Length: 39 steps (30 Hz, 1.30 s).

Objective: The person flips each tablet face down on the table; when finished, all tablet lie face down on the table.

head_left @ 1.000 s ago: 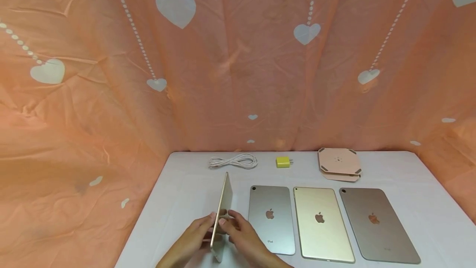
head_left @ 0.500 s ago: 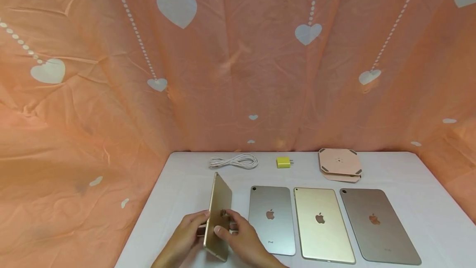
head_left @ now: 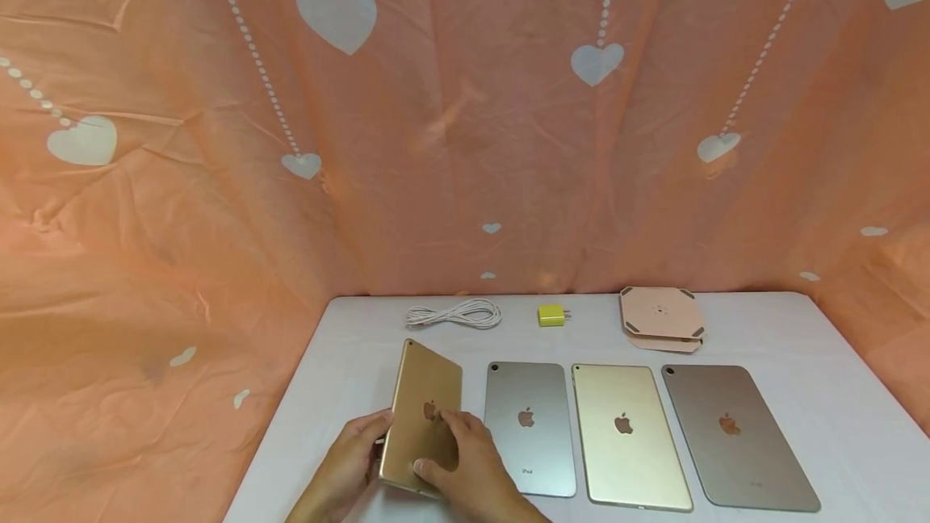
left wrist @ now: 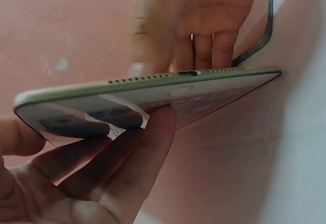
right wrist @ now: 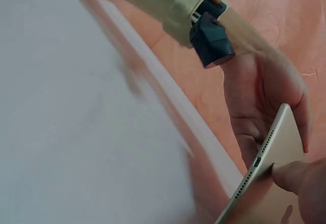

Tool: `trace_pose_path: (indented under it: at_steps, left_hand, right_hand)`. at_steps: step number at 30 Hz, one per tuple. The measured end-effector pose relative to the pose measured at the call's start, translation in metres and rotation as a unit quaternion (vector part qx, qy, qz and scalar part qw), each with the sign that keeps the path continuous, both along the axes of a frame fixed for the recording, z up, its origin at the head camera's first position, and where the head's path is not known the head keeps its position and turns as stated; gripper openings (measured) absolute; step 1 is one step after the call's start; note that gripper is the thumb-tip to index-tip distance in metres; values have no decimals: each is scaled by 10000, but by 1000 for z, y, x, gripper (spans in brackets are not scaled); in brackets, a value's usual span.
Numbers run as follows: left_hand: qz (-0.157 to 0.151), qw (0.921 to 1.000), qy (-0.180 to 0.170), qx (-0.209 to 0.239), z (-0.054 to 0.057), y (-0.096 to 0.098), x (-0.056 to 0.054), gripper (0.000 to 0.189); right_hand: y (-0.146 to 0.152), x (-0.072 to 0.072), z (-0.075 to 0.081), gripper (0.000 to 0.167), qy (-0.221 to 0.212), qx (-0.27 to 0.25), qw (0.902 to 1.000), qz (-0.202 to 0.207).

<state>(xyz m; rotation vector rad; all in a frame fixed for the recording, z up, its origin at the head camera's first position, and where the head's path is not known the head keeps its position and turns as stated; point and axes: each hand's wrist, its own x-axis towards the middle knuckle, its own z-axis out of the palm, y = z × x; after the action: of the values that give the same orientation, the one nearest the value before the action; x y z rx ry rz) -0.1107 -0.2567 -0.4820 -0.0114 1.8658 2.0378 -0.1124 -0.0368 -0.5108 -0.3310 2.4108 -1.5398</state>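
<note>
In the head view a gold tablet stands tilted above the table's left half, its apple-logo back toward the camera. My left hand grips it by the left edge. The left wrist view shows left fingers on the glossy screen side; the port and speaker holes line the near edge. My right hand touches the back with thumb and forefinger; its other fingers are partly hidden. To the right lie a silver tablet, a pale gold tablet and a grey tablet, backs up.
Along the back of the white table lie a coiled white cable, a yellow charger plug and a pink octagonal stand. An orange cloth with hearts hangs behind and at the sides.
The gold tablet has turned from edge-on until its back faces the camera, its lower end shifting left. Both hands have moved slightly left with it.
</note>
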Motion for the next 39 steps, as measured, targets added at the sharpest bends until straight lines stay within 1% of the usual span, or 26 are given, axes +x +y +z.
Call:
trace_pose_path:
  at_steps: [3,5,9,14,18,21,25,28,30,31,33,37,38,39]
  left_hand:
    - [29,10000,20,-16,-3,-2,0,60]
    - [102,9999,16,-56,-6,-3,0,60]
    - [365,9990,-84,-226,-13,-4,-1,58]
    - [743,9955,-195,-563,-23,-3,-7,56]
    - [1124,9891,-229,-926,-28,0,-10,52]
    - [1358,9822,-152,-1285,-31,3,-12,47]
    - [1499,9705,58,-1888,-33,5,-14,42]
    - [1614,9596,155,-2301,-35,7,-15,38]
    - [1696,9504,223,-2599,-36,8,-15,36]
    - [1737,9433,262,-2817,-36,8,-15,34]
    - [1783,9256,470,-3305,-36,10,-15,30]
    - [1803,8843,1050,-4178,-33,14,-16,22]
    - [1798,8765,1190,-4305,-32,15,-16,21]
    - [1804,8715,1264,-4381,-31,16,-16,20]
  right_hand:
    - [0,0,-3,84,214,274,9994,16]
    - [-1,1,-4,83,410,471,9980,5]
    - [-2,3,-5,79,798,782,9937,-38]
    - [-2,4,-9,73,1343,1195,9837,-19]
    - [-2,3,-12,70,1694,1534,9735,97]
    - [-1,2,-13,68,1870,1779,9660,173]
    - [0,2,-13,65,2131,2091,9542,209]
    - [0,2,-14,62,2305,2227,9470,226]
    - [1,2,-15,60,2396,2271,9436,242]
    - [1,2,-15,60,2435,2284,9423,255]
    - [2,2,-16,59,2475,2302,9407,272]
    - [3,2,-17,58,2532,2318,9388,279]
    - [3,2,-17,58,2544,2320,9384,274]
    - [3,2,-17,58,2574,2330,9374,270]
